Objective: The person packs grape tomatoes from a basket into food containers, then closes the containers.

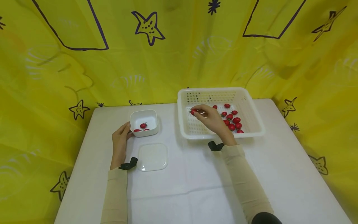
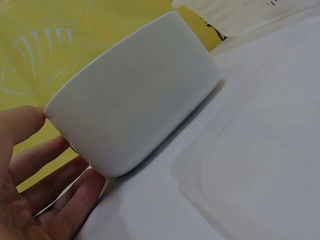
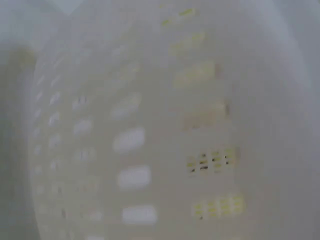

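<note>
My left hand (image 1: 120, 137) rests its fingertips against the left wall of a small white container (image 1: 149, 133); the left wrist view has the fingers (image 2: 75, 202) along the outer wall and one digit at the rim. A few red cherry tomatoes (image 1: 143, 125) lie inside. My right hand (image 1: 211, 119), over a white plastic basket (image 1: 185, 134), pinches one cherry tomato (image 1: 193, 112) between thumb and fingers. More cherry tomatoes (image 1: 231, 127) lie in the basket's right half. Only blurred basket wall (image 3: 165, 120) fills the right wrist view.
A translucent square lid (image 1: 153, 157) lies flat on the white-covered table (image 1: 179, 205), just in front of the container. Behind the table hangs a yellow patterned curtain (image 1: 167, 71), which also runs along both sides.
</note>
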The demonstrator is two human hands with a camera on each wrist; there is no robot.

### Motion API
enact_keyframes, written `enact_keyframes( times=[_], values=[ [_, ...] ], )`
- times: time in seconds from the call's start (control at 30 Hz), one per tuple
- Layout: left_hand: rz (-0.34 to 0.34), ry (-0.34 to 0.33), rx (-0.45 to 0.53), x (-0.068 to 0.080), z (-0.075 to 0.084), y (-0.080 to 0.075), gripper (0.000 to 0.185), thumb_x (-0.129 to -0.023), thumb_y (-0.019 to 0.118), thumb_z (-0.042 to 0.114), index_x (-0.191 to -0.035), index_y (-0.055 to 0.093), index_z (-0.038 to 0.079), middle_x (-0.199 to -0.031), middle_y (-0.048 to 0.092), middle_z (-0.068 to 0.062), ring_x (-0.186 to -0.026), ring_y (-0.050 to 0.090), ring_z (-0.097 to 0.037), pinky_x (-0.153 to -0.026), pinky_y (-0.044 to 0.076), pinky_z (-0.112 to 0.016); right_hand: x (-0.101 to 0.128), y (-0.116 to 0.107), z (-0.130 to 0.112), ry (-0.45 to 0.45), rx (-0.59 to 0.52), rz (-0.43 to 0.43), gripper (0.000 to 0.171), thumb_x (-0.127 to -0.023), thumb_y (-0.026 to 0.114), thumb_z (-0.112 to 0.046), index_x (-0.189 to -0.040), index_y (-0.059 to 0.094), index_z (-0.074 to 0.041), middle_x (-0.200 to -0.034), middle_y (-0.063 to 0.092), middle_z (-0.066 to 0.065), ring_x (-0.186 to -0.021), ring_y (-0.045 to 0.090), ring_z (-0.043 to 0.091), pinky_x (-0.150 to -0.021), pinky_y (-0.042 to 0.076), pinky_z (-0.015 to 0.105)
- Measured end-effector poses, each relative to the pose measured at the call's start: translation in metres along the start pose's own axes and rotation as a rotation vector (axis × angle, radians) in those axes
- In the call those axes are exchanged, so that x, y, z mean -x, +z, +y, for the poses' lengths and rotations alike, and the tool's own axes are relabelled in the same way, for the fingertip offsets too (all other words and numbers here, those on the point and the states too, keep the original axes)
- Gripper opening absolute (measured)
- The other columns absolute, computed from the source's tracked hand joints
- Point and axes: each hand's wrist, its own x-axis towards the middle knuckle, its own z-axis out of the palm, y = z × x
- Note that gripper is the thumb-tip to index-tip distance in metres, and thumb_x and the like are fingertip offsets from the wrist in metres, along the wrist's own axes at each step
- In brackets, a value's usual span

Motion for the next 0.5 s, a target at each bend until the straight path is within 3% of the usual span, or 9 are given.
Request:
enact_keyframes(
  times=[0.3,0.5],
  values=[
    [-0.002,-0.012,0.008,0.0,0.001,0.0,0.049,-0.106,0.061,0.033,-0.15,0.058,0.01,-0.154,0.056,-0.012,-0.104,0.068,-0.005,-0.097,0.058,-0.015,-0.01,0.017,-0.018,-0.015,-0.127,-0.032,0.031,-0.105,0.065,-0.026,-0.13,0.07,-0.008,-0.123,0.073,0.012,-0.104,0.071,0.038,-0.087,0.061,0.024],
    [0.002,-0.039,0.02,0.0,0.004,0.001,0.048,-0.107,0.061,0.029,-0.149,0.057,0.009,-0.153,0.056,-0.013,-0.105,0.067,-0.004,-0.097,0.058,-0.017,-0.018,0.031,-0.031,-0.021,-0.166,-0.05,0.031,-0.105,0.064,-0.029,-0.129,0.071,-0.01,-0.119,0.074,0.011,-0.103,0.07,0.041,-0.089,0.061,0.033]
  ],
)
